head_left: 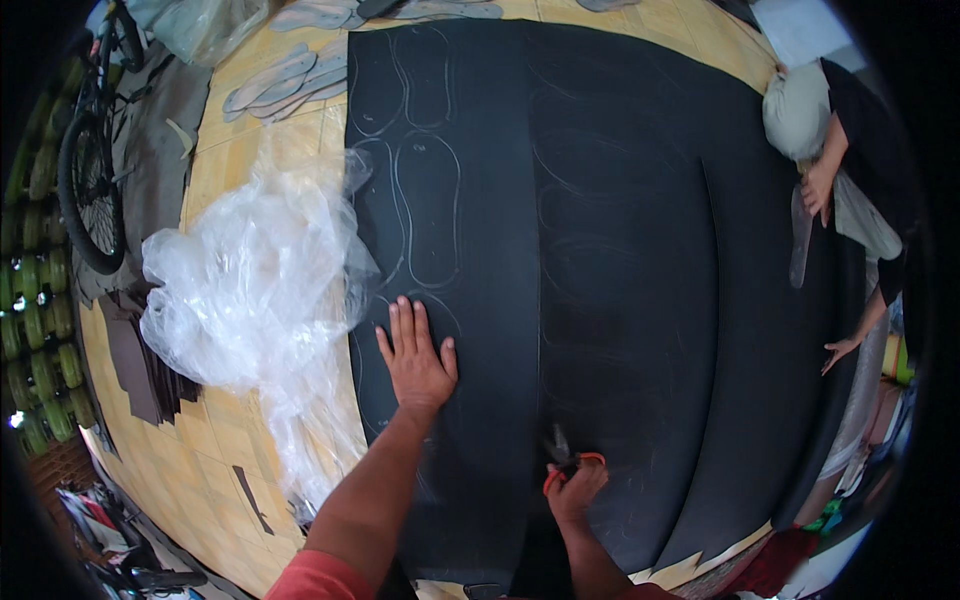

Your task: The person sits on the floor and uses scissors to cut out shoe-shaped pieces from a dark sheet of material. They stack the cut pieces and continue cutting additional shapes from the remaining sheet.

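A large black sheet [480, 330], maybe rubber or foam, covers the floor before me, with sole outlines drawn on it in pale lines. My left hand [418, 370] lies flat on its left part, fingers spread, over one of the outlines. In my right hand [575, 492] is a pair of scissors [567, 461] with orange handles. Their blades point away from me and look slightly apart, close to a long straight edge that runs up the sheet. Whether the blades touch the sheet, I cannot tell.
Crumpled clear plastic [265, 270] lies along the sheet's left edge. Sole-shaped pieces [290, 85] sit at the far left, brown sheets [140, 360] nearer, beside a bicycle [92, 180]. At right, a co-worker [860, 170] holds a long sole-shaped piece [800, 235], other hand on the sheet.
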Available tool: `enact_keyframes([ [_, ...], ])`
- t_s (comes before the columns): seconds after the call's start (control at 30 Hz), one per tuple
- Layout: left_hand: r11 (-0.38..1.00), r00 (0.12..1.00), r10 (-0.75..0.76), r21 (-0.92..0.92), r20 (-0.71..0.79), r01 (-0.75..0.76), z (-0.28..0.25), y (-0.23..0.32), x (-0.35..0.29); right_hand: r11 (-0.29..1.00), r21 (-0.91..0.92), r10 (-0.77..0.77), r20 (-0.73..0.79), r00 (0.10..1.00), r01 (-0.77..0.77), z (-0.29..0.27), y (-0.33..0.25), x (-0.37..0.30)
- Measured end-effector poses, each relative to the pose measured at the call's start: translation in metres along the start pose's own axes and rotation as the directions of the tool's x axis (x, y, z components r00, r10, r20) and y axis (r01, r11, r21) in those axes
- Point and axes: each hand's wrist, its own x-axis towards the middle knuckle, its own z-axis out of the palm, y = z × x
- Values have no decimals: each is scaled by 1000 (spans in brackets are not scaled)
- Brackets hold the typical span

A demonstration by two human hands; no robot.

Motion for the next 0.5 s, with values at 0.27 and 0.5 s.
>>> enact_keyframes([
  [0.27,973,983,125,-178,-138,-149,-16,-11,-31,985,-28,-174,-249,953,172,28,13,-8],
  [0.5,988,959,121,-124,255,-91,-33,-63,-362,980,-30,-193,-371,908,195,24,3,-12],
])
